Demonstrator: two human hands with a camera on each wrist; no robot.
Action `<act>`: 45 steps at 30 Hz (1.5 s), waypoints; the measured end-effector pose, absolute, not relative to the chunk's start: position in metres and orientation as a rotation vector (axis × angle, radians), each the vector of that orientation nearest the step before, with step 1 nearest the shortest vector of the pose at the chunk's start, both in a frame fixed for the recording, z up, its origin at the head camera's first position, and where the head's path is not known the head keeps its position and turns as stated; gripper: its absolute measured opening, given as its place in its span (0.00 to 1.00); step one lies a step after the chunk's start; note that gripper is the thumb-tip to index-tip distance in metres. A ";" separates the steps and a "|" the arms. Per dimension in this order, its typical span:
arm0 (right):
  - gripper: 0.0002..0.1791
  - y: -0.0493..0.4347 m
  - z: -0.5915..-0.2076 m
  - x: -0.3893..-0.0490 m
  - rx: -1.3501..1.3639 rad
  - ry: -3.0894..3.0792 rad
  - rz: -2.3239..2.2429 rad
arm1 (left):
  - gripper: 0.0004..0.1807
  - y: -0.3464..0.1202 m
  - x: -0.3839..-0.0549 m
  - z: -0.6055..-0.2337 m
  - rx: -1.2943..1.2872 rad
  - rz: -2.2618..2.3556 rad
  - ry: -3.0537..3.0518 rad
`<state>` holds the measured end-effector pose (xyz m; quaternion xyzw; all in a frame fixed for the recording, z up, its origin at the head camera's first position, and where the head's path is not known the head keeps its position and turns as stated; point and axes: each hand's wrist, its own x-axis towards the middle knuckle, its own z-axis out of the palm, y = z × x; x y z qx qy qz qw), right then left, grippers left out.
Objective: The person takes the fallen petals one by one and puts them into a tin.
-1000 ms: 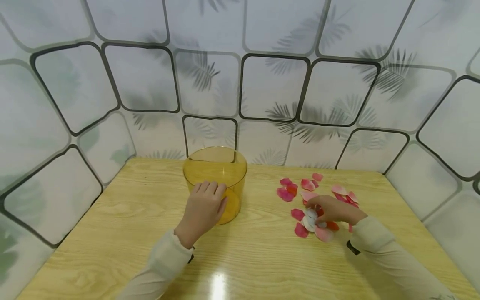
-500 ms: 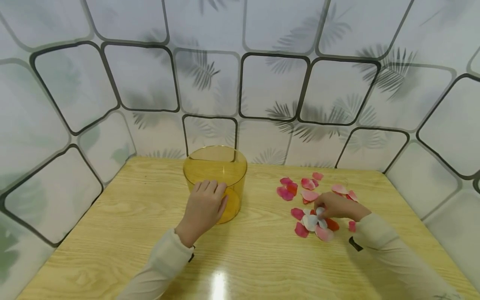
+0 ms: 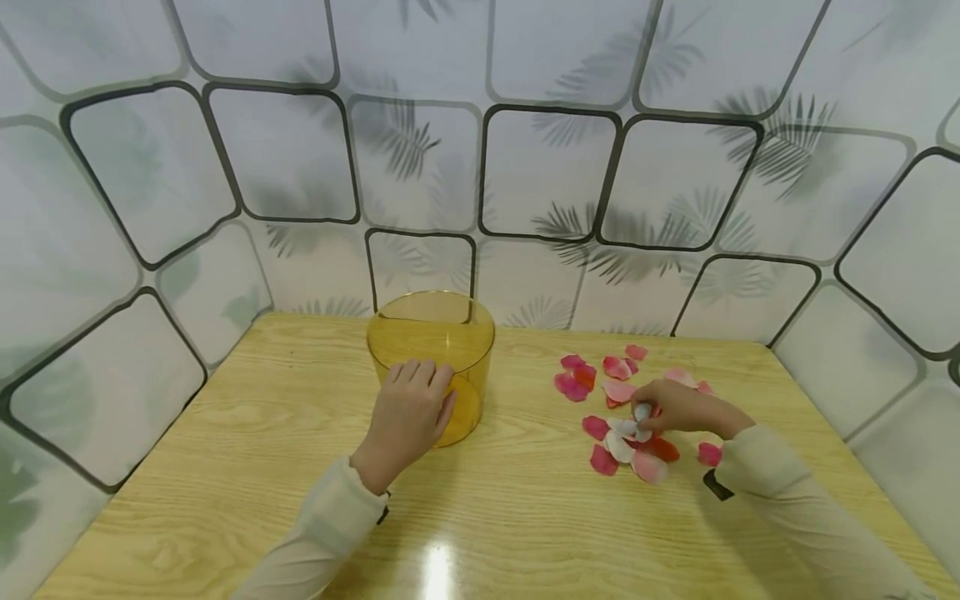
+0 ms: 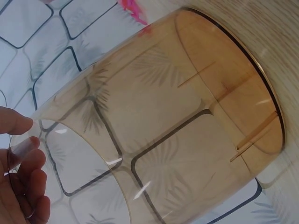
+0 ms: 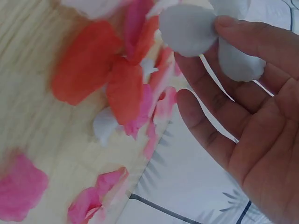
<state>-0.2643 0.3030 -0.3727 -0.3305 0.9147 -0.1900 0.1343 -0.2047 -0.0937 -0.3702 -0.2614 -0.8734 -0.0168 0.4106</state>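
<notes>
My right hand [image 3: 678, 407] pinches white petals [image 5: 187, 30] toward the tabletop's [image 3: 225, 467] right edge: likely light, soft, best held centrally. My left hand [image 3: 411, 412] grips the tub's [image 3: 477, 387] rim.

Walled-in table nook; home, studio or office, I can't tell which. Pale wall covering [image 3: 547, 167], printed with dark rounded squares and grey-green fronds, closes in left, back and right of the wood-grain tabletop [image 3: 540, 525]. Bright glare [image 3: 437, 571] on the near part.
</notes>
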 end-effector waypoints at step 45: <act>0.04 0.078 -0.286 -0.299 -1.358 2.835 -0.397 | 0.18 -0.102 -0.199 -0.357 -0.614 0.088 -2.282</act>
